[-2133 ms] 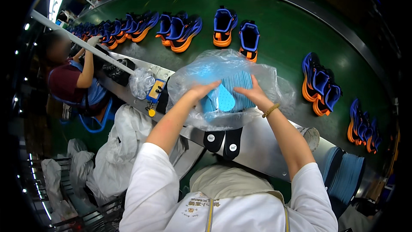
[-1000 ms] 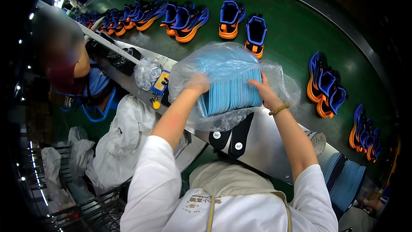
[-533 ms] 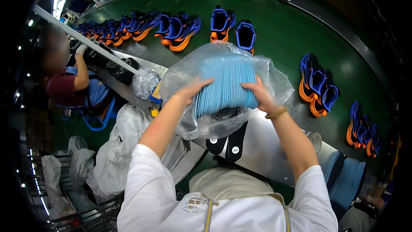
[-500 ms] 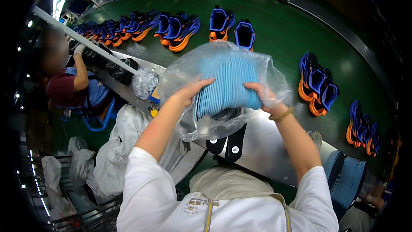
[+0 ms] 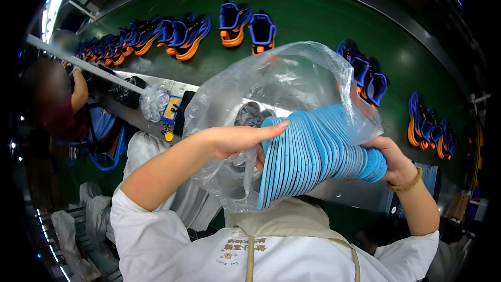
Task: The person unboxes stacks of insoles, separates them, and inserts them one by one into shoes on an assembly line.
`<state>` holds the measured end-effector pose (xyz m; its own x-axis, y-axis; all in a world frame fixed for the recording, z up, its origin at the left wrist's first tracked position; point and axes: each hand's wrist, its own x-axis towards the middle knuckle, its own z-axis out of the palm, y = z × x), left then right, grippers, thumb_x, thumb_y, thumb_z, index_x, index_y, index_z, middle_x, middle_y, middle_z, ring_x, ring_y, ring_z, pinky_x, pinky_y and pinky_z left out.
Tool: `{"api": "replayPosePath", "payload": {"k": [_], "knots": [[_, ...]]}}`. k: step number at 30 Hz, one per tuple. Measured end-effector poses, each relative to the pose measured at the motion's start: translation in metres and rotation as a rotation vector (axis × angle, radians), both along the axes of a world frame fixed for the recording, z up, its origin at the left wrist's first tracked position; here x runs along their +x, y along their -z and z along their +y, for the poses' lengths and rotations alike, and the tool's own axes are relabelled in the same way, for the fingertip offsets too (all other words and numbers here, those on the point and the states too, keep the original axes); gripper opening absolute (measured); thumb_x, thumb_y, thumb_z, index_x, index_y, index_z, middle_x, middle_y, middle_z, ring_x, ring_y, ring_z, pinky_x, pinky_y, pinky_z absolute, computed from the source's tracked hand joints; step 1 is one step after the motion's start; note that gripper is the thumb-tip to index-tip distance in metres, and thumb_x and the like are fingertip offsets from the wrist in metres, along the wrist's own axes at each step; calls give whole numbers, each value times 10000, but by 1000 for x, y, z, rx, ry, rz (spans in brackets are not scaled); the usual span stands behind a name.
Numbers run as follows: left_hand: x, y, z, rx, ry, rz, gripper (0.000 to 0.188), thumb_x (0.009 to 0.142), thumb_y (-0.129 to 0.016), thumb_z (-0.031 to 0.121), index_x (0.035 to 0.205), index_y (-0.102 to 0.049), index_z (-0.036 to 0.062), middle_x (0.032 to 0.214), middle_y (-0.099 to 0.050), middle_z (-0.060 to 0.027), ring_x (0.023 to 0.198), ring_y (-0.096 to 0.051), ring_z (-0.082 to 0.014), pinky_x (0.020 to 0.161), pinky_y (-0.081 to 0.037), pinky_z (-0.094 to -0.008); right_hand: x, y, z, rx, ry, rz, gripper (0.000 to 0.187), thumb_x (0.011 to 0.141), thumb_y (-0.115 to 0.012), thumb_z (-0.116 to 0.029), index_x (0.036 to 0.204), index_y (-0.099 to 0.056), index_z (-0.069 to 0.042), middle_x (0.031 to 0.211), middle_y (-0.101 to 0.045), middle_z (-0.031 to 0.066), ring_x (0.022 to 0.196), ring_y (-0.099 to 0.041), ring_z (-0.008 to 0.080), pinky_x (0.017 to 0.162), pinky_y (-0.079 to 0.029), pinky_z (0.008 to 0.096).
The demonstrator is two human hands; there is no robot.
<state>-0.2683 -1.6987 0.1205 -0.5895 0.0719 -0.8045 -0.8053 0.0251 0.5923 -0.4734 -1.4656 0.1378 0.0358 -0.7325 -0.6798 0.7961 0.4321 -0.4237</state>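
Between my hands is a thick stack of blue shoe insoles (image 5: 313, 149), turned on its side with the edges fanned out as stripes. My left hand (image 5: 241, 141) grips the stack's left end, thumb laid over the top and the other fingers partly hidden. At the right end, my right hand (image 5: 392, 161) is closed around the narrower tips. A clear plastic bag (image 5: 219, 104) hangs open behind and left of the stack; its edge drapes over the far right part near my right hand. Dark items, not clear in kind, show through the bag.
Blue-and-orange sneakers (image 5: 190, 36) stand in a row along the green conveyor belt (image 5: 313, 21), with more pairs (image 5: 417, 125) at the right. Another insole stack (image 5: 429, 177) sits past my right wrist. A co-worker (image 5: 52, 99) sits at the left. White cloth-like bundles (image 5: 143, 149) lie at my left.
The insole stack has shifted right and nearer, tilting so its striped edges show and much of it is outside the bag. Both hands moved with it. The view has shifted right.
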Motion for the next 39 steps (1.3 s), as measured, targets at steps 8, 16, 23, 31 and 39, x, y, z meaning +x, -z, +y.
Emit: {"api": "replayPosePath", "payload": {"k": [8,16,23,31,39], "knots": [[-44,-76,15,-360,239,-126,975,725,-266,798,1088,-567,-55,845,-634,-226,880,-614,-270,1023,-138,-523,16,89,44,-244,199,-293,441,822,-442,-222,1164,-454,56,1072,-574,213,908,-600,349,769,-485,548],[-71,-183,77,-983,561,-104,806,797,-330,696,685,-639,-40,572,-577,-115,559,-598,-206,523,-464,-295,69,123,25,-569,387,-573,470,817,-421,-212,1171,-440,97,1106,-551,236,973,-574,353,844,-453,524],[-57,-243,112,-1252,581,131,639,876,-421,518,563,-565,-21,475,-491,-67,443,-510,-148,434,-404,-279,61,79,28,-810,367,-598,477,820,-419,-189,1190,-415,112,1132,-534,244,1004,-562,346,882,-443,484],[6,-255,87,-1182,243,946,562,888,-420,499,984,-638,-10,533,-517,-37,468,-515,-118,506,-420,-226,28,-8,38,-1014,158,-353,476,811,-436,-117,1240,-367,77,1128,-539,216,984,-577,316,900,-451,425],[23,-94,73,-747,-55,630,540,896,-503,307,1305,-364,-16,1245,-477,-146,1115,-468,-190,969,-334,-305,38,52,69,-688,307,235,874,702,-557,-45,1401,-34,-88,1312,-336,151,1185,-405,254,969,-379,373]]}}
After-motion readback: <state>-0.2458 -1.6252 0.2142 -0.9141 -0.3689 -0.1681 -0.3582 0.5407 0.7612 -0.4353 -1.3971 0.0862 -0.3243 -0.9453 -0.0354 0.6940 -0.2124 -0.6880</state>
